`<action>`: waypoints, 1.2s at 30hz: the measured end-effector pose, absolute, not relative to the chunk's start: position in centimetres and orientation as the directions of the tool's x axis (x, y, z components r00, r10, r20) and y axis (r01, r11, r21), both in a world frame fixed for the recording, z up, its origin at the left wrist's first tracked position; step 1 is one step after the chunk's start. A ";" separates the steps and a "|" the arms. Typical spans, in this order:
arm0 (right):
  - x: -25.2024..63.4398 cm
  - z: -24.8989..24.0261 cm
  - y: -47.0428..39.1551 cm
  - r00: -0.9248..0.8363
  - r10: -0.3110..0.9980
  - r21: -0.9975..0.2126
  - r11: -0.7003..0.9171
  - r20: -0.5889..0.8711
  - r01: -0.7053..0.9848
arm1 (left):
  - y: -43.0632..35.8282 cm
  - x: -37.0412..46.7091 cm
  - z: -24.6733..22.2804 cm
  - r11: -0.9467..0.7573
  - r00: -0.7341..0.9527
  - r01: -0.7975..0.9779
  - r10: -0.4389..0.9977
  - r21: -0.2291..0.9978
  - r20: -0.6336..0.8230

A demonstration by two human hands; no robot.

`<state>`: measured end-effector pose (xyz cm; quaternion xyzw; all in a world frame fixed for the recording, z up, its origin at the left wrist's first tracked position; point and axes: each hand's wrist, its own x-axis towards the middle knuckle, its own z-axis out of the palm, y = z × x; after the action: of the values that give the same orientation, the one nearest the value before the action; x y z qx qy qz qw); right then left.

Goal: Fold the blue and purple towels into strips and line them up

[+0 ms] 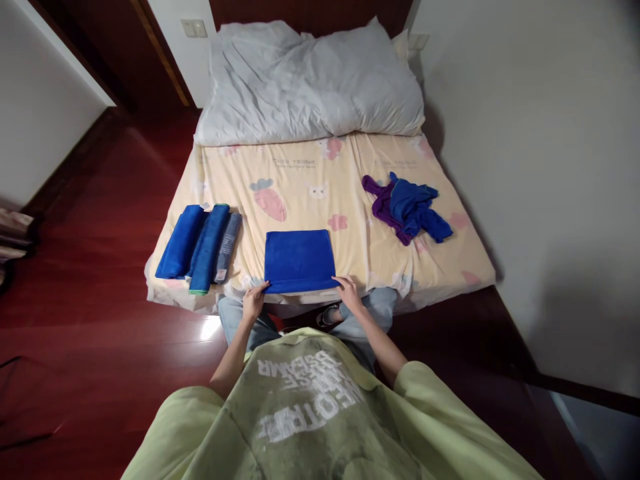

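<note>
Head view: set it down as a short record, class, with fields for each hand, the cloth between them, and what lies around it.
Left hand: grip on the near left corner of the blue cloth
Right hand: grip on its near right corner
Cloth state: spread flat on the bed, a fold line along its near edge
To its left: three cloth bundles, side by side
To its right: crumpled purple and blue pile
Beyond: white bedding

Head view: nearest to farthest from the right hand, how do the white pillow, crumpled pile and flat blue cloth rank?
1. Flat blue cloth, pinched in the right hand.
2. Crumpled pile, right side of the bed.
3. White pillow, at the far end.
</note>
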<state>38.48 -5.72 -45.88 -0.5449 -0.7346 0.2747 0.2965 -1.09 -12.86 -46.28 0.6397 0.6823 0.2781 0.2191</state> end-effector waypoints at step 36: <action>34.7 -45.4 -1.2 0.123 0.982 -0.621 -0.187 -0.145 0.761 | -7.1 0.3 -43.7 0.363 -0.317 0.753 0.931 0.549 -0.181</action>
<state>34.74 -1.23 -45.35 -0.7210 -0.6042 0.2713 0.2034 0.25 -7.07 -43.72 0.5331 0.7898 0.1856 0.2397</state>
